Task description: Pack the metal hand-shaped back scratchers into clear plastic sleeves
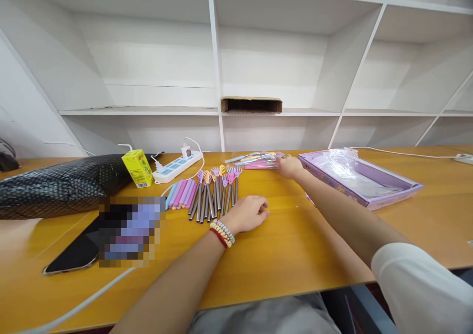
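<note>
Toward the back edge of the desk (pixel 295 255), right of its middle as seen, a clear-wrapped bundle of slim, bright-coloured sticks (pixel 260 163) is met at its right end by the right hand (pixel 290 167). The fingers of that hand are partly hidden, and whether they are closed on the bundle cannot be told. The left hand (pixel 248 213) is held low over the middle of the desk, nearer the front edge, its fingers loosely curled and parted from the thumb, with nothing seen between them. Braided bracelets (pixel 222 233) are worn at its wrist.

Just beyond and to the left of the left hand, metal rods with claw-shaped heads (pixel 209 196) in purple, pink and orange are laid side by side, claws toward the back edge. Pastel tubes (pixel 182 194) are lined up just beside them on the left.

A purple box tray (pixel 391 198), in which crumpled clear plastic (pixel 342 164) is held, is set toward the right of the back edge. Near the back edge at left are placed a white power strip (pixel 177 168), a yellow drink carton (pixel 137 168) and a black-wrapped parcel (pixel 70 181).
</note>
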The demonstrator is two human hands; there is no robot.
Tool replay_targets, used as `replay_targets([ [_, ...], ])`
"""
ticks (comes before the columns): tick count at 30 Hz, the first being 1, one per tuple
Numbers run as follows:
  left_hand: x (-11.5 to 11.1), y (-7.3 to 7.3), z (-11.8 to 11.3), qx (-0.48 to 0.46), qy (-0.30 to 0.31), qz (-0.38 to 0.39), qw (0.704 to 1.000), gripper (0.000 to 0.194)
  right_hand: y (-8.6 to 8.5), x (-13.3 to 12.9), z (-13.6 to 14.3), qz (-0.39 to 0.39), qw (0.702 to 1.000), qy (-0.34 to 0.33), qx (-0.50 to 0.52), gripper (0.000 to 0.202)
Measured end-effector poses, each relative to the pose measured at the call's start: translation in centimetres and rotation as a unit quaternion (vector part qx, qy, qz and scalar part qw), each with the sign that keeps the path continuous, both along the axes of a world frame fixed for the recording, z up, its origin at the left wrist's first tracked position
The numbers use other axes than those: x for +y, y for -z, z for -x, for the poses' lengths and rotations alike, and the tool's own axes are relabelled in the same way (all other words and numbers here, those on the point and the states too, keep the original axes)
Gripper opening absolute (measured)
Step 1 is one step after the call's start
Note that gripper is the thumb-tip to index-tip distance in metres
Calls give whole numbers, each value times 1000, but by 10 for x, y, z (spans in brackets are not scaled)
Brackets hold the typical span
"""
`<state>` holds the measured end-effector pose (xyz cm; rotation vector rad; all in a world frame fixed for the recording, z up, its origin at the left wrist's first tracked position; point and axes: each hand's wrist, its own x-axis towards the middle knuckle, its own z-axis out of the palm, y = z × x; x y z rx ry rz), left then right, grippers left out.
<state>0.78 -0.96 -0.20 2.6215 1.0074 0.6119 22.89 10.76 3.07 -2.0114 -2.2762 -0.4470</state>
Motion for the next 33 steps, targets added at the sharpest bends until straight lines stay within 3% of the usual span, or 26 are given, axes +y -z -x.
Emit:
replay_targets([
  [8,-1,1,-2,11,4,-1,1000,16,15,10,-9,-3,999,40,17,31],
  [16,-1,0,0,5,-9,7,1000,18,0,-1,-13,-60,996,53,34,31],
  [20,1,2,0,-28,-11,30,999,20,-5,-24,-18,-141,986,50,76,29],
  [23,8,3,-1,-113,-95,68,987,37,-1,-45,-18,-239,960,20,145,30],
  [25,15,1,1,-201,-172,119,957,53,4,-58,-16,-277,943,-6,184,29],
  [28,25,-8,8,-363,-225,248,870,68,12,-70,-13,-296,927,-54,225,26],
  [31,30,-18,19,-481,-170,371,776,77,19,-75,-14,-291,919,-110,242,21],
  [33,30,-22,25,-470,-111,455,748,75,22,-75,-15,-295,910,-144,255,18],
])
